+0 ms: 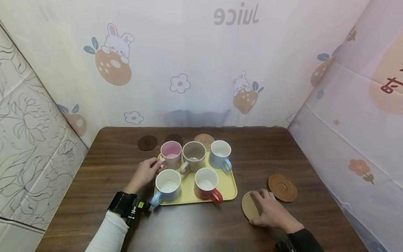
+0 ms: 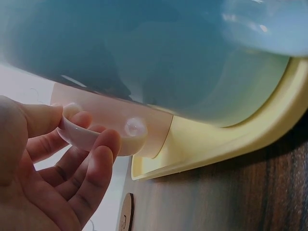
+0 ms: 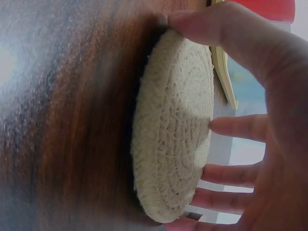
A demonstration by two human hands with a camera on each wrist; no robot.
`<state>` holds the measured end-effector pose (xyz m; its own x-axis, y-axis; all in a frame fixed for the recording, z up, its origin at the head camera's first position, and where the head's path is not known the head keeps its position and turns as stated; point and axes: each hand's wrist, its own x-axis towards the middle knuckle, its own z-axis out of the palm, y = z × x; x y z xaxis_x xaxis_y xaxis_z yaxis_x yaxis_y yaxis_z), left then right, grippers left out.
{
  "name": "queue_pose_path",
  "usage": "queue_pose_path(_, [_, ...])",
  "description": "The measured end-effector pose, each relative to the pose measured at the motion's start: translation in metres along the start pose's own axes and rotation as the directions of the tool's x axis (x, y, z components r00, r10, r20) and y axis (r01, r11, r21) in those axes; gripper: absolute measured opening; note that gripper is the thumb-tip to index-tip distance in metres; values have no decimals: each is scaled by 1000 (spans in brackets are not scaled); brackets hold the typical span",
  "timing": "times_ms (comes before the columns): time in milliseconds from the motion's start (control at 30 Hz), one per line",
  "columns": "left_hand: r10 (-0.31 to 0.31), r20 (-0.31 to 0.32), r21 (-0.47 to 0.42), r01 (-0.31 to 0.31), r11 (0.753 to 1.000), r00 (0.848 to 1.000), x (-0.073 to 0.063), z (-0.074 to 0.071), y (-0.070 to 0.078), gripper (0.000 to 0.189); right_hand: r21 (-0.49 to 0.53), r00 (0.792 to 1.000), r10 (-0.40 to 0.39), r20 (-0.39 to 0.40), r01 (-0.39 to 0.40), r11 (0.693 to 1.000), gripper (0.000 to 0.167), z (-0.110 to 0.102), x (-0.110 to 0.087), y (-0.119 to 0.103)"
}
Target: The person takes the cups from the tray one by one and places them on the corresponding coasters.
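Observation:
At the tray's left side, my left hand [image 1: 146, 173] pinches the handle [image 2: 86, 137] of a pink mug [image 1: 171, 159] between thumb and fingers. The mug is on a yellow tray [image 1: 189, 190], alongside a taupe mug [image 1: 192, 162], two light blue mugs and a mug with a red handle [image 1: 216, 196]. In the left wrist view, the nearer blue mug [image 2: 144, 53] covers most of the pink one. To the right of the tray, my right hand [image 1: 270, 210] spans a round woven coaster [image 3: 178, 130], thumb on one edge and fingertips along the opposite edge. The coaster lies at the table surface.
A brown round coaster [image 1: 282, 188] lies just beyond my right hand. Behind the tray are a dark coaster [image 1: 147, 142], another dark one [image 1: 174, 138] and a cork coaster [image 1: 204, 139]. Patterned cloth [image 1: 201, 63] hangs along the table's back and sides.

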<state>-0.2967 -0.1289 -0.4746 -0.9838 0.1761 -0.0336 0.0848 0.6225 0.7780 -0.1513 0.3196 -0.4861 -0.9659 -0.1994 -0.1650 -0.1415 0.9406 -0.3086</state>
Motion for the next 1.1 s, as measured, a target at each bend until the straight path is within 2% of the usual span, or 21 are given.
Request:
queue_pose_path(533, [-13, 11, -2, 13, 1000, 1000, 0, -3, 2, 32, 45, 999, 25, 43, -27, 999, 90, -13, 5, -3])
queue_pose_path(667, [-9, 7, 1, 9, 1000, 1000, 0, -3, 1, 32, 12, 1000, -20, -17, 20, 1000, 90, -21, 11, -1])
queue_pose_path(833, [-26, 2, -2, 26, 1000, 1000, 0, -3, 1, 32, -20, 990, -66, -121, 64, 998, 89, -36, 24, 1])
queue_pose_path(967, [-30, -5, -6, 30, 1000, 1000, 0, -2, 0, 32, -24, 984, -82, -158, 80, 997, 89, -50, 34, 5])
queue_pose_path(1100, [-21, -3, -12, 21, 1000, 1000, 1, 0, 0, 31, -16, 984, -80, -161, 79, 997, 92, -67, 46, 6])
